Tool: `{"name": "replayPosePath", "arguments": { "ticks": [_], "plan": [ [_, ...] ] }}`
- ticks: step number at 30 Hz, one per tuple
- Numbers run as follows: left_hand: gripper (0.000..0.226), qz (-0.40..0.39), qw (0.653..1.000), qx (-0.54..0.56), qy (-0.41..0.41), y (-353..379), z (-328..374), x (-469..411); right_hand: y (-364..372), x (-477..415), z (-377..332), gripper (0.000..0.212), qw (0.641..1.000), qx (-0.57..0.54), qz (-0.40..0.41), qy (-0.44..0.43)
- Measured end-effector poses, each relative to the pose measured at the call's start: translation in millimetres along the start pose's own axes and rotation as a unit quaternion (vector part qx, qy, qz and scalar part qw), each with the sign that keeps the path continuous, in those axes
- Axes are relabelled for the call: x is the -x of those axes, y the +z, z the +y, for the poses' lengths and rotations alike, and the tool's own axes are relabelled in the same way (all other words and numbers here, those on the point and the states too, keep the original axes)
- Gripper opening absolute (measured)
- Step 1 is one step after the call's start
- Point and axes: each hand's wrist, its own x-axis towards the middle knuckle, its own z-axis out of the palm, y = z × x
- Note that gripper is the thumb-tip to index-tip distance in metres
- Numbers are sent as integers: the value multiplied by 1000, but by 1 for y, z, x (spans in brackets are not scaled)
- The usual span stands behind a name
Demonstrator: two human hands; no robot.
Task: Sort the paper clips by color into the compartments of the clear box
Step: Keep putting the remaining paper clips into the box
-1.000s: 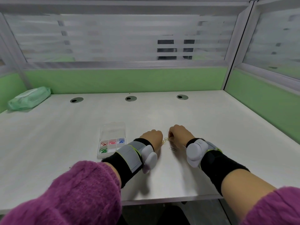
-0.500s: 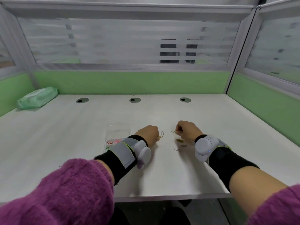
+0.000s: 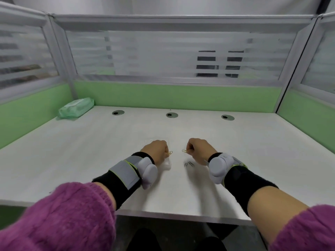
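Soft, even overhead light leaves faint shadows under the forearms on the pale counter [image 3: 90, 151], while wide-angle distortion bends the slightly blurred edges.

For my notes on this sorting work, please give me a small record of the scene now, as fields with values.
left hand: closed on gold paper clips
right hand: closed on one gold clip
loose on desk: silver clips, near the right hand
clear box: mostly hidden behind the left hand; contents cannot be seen
far left corner: green wipes pack
desk back edge: three round cable holes
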Motion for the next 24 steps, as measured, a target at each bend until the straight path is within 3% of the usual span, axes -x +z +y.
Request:
{"name": "replayPosePath", "arguments": {
  "ticks": [6,14,24],
  "plan": [
    [13,0,1000,15,-24,-3,-28,12,16,-2,-28,13,999,4,-28,-22],
    [22,2,999,27,-32,2,-36,13,22,1,-40,10,999,10,-26,-38],
    [19,21,999,29,-17,4,-37,14,27,0,-47,20,998,10,-28,-46]
  ]
}}
